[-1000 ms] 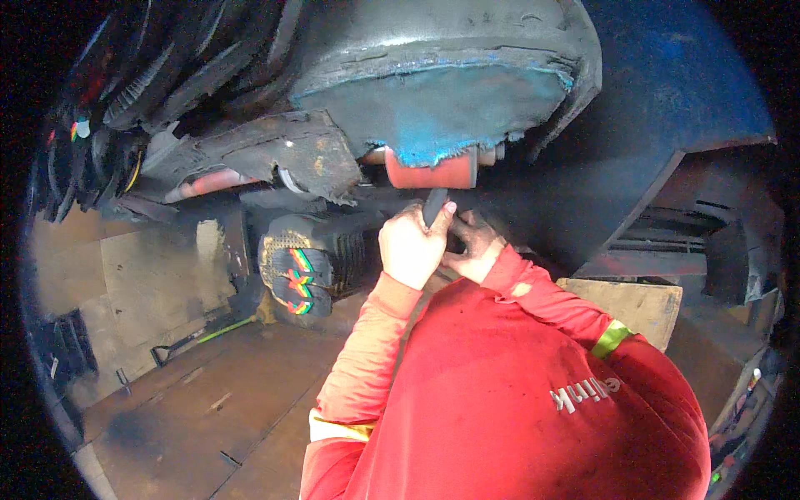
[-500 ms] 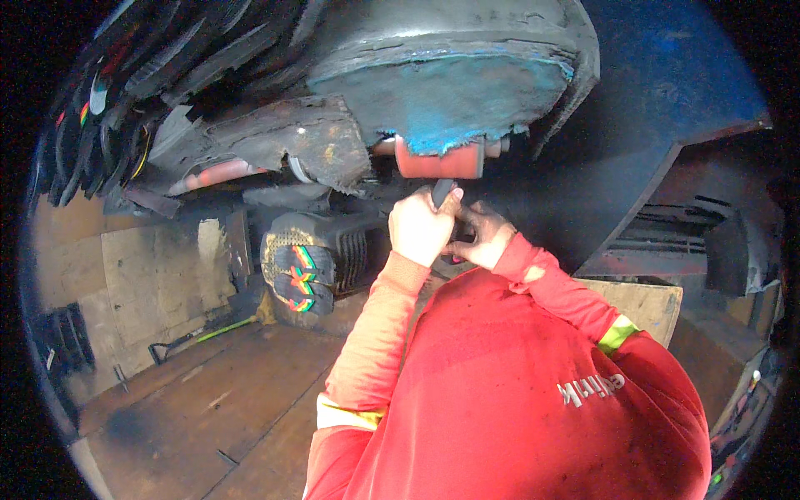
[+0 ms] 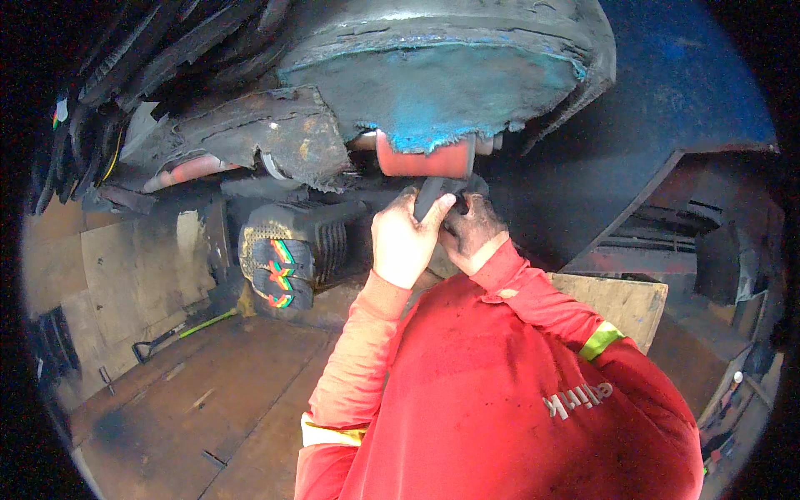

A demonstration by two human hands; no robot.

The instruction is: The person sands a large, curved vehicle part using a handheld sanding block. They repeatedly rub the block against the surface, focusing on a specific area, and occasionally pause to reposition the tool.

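A dark, flat strip (image 3: pixel 429 197), its exact kind unclear, is pinched in my left hand (image 3: pixel 402 242), with the thumb laid along it. Its upper end is close beneath a red sanding drum (image 3: pixel 425 158), and I cannot tell whether they touch. Beside it, my right hand (image 3: pixel 477 223), smudged with black dust, is closed around the dark material; its fingertips are partly hidden. Over the drum hangs a ragged, dusty blue cloth (image 3: pixel 433 92) under a grey hood (image 3: pixel 450 25).
Black pieces with red, yellow and green stripes (image 3: pixel 283 273) rest against a dusty motor housing (image 3: pixel 254 242) at left. Many dark strips (image 3: pixel 133 58) hang at upper left. A second red drum (image 3: pixel 187 172), a blue panel (image 3: pixel 675 83) and a green-handled tool (image 3: pixel 204 323) surround the brown floor (image 3: pixel 183 400).
My right hand has moved in against the left and closed around the dark material. The strip shows more now and sits tilted below the drum. The whole view has shifted slightly.
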